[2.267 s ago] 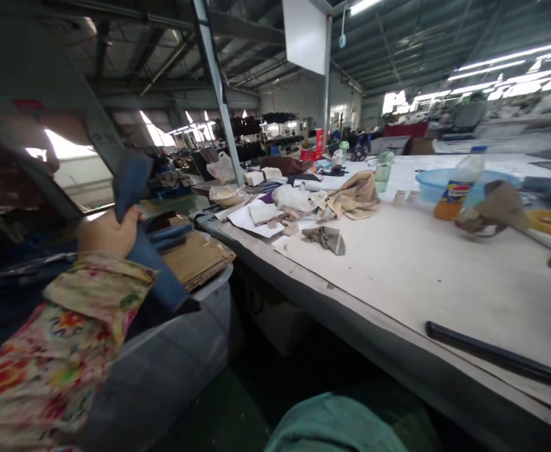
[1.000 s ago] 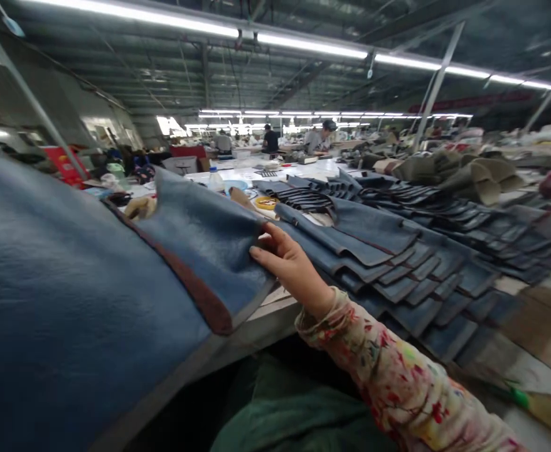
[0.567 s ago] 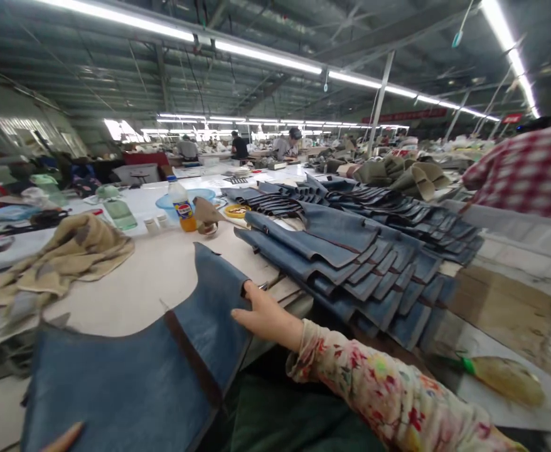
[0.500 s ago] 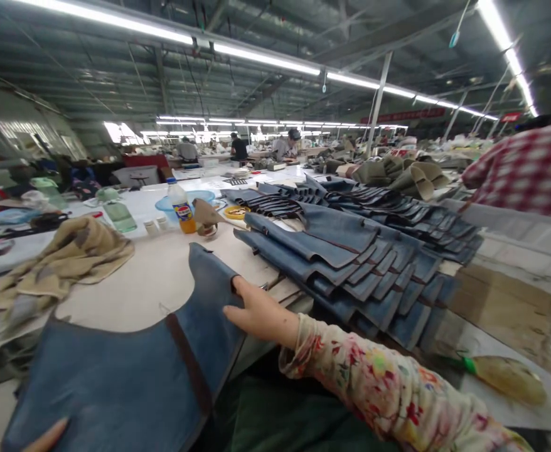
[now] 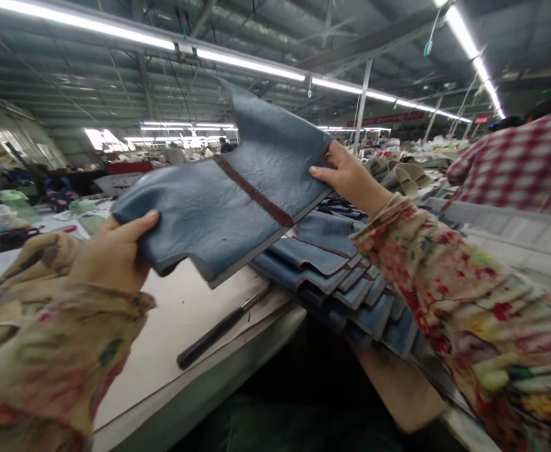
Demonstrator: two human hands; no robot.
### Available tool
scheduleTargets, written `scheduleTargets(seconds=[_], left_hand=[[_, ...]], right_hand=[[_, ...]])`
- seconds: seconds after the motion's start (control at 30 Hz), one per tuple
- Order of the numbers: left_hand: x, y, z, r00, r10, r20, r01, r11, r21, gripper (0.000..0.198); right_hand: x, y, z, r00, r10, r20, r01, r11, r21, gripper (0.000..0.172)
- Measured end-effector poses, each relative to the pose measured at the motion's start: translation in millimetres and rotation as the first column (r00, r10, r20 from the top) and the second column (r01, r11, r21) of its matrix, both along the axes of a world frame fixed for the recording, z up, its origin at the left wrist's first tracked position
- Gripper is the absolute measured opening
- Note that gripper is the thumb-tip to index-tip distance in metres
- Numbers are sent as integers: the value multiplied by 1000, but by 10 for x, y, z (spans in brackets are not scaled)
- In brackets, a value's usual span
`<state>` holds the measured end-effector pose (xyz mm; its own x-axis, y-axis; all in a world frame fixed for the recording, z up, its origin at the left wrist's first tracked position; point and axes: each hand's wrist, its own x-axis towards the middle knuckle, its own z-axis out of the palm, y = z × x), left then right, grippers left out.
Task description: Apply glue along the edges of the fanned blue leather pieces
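Between my two hands a blue leather piece [image 5: 191,201] with a dark brown strip [image 5: 254,191] across it is held up in the air, tilted, above the table. My left hand [image 5: 120,248] grips its lower left end, thumb on top and the other fingers hidden beneath. At the upper right edge, my right hand [image 5: 346,176] pinches the leather between thumb and fingers. Below the piece, a black-handled tool [image 5: 216,329] with a metal tip lies on the pale table board [image 5: 157,339]. Overlapping blue leather pieces [image 5: 322,257] are stacked under my right forearm.
A crumpled tan cloth [image 5: 35,263] lies at the left, with a pale green bottle [image 5: 87,216] behind it. Brown cardboard [image 5: 398,389] juts out below the stack. A person in a red checked shirt [image 5: 515,163] is at the right. The table's front edge [image 5: 200,386] runs diagonally.
The blue leather piece has been lifted off the table and turned, uncovering the black-handled tool. My left hand has come fully into view, gripping it; my right hand has risen with it.
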<state>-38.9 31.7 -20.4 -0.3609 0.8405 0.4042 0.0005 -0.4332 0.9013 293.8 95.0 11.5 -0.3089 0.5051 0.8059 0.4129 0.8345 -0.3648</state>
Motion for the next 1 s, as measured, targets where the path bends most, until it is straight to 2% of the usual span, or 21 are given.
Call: scheduleTargets(seconds=[0.07,0.13,0.17,0.2,0.23,0.3,0.33,0.37,0.43,0.6,0.8,0.9,1.0], left_hand=[[254,140,-66,989,-93,118,106,989,-107,31],[506,307,-252,960,-206,191,246,944,-219,27],[612,386,-388,946,-261,194,309,909,-282,26],[699,454,-540,933,-304,193,354,869,-347,26],[764,509,-696,919,-342,196,394,818,-419,24],[835,574,-969,899,-388,205,436,735,-519,20],[849,587,-1065,892,-400,210,446,708,-547,18],[854,590,-1128,889,-406,212,451,695,-560,18],[857,584,-1161,886,-415,209,456,690,-562,19],[905,582,-1089,892,-415,182,439,692,-573,23],[917,539,-1226,882,-441,164,441,656,-613,26],[868,490,-1245,876,-455,161,448,640,-624,26],[753,425,-1260,881,-464,88,406,649,-644,40]], right_hand=[[330,169,-115,998,-24,-64,16,992,-122,51],[596,316,-384,987,-138,-81,106,943,-315,49],[702,376,-565,970,-240,-36,202,880,-431,46],[789,426,-764,937,-339,83,327,772,-544,41],[859,465,-969,912,-380,157,394,701,-594,36],[964,523,-1350,874,-410,260,474,607,-638,33],[1005,545,-1505,862,-417,288,497,582,-644,35],[1041,566,-1626,853,-419,311,513,566,-645,36],[1105,605,-1770,840,-415,348,537,549,-640,38],[1174,650,-1802,780,-418,465,625,516,-585,36],[1165,525,-1750,598,-591,542,801,468,-374,34],[1263,384,-1636,574,-647,502,817,493,-299,26],[1353,136,-1540,627,-621,470,774,564,-288,19]])
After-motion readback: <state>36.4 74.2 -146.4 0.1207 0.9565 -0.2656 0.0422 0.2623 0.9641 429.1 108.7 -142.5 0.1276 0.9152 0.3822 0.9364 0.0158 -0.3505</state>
